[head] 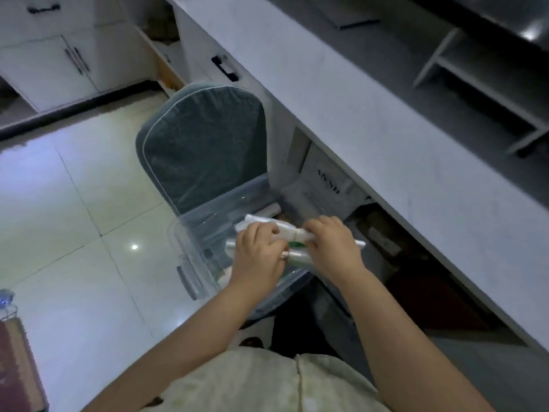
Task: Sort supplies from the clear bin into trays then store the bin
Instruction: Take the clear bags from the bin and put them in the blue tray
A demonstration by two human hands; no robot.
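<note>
Both hands grip one white bundle of supplies (292, 233) just above the clear bin (193, 263), which sits on the chair (205, 144). The left hand (258, 257) closes around its near end, the right hand (332, 245) around its far end.

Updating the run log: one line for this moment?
left hand + right hand: gripping white packet bundle | over clear bin | bin on chair

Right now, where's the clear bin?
The clear bin sits on the grey chair beside the counter, under both hands holding white packets.
</note>
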